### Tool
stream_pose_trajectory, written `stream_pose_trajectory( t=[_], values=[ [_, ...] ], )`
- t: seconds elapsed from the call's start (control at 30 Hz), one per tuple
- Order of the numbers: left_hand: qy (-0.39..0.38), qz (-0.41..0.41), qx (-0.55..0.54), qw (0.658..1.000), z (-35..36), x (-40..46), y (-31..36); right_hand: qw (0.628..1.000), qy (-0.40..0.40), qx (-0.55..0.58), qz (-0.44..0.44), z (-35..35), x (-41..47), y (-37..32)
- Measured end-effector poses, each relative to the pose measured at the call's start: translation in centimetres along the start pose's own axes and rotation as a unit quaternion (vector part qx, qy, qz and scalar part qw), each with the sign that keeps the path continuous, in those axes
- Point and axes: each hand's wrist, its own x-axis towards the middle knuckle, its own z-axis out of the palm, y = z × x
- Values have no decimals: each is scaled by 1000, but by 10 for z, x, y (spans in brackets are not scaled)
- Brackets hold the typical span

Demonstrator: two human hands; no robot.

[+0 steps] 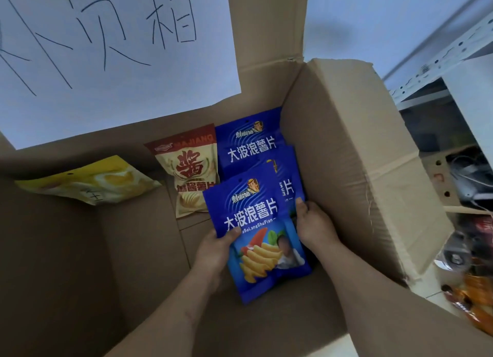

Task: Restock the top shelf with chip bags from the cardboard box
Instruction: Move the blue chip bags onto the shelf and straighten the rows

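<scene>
Head view looks down into the open cardboard box (pixel 346 148), where both hands hold one blue chip bag (pixel 256 233) above the box floor. Left hand (pixel 213 252) grips the bag's left edge, thumb curled over the front and fingers behind. Right hand (pixel 312 223) pinches the right edge near the middle, thumb on the printed face. Two more blue bags (pixel 248 140) lie beneath it, overlapping toward the far right corner. Just left of them rests a red and cream bag (pixel 189 169), and a yellow bag (pixel 93 183) leans against the far left wall. A white paper sheet (pixel 106 49) with handwritten characters covers the far flap. At right stands what seems to be a metal shelf frame (pixel 426 60), blurred.
</scene>
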Motion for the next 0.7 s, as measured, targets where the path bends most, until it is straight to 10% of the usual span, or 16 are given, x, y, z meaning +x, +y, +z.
stream_pose_trajectory(
  t=[0.7],
  values=[
    [-84, -40, -12, 996, -44, -2, -13, 968, -143, 206, -30, -11, -14, 3]
  ],
)
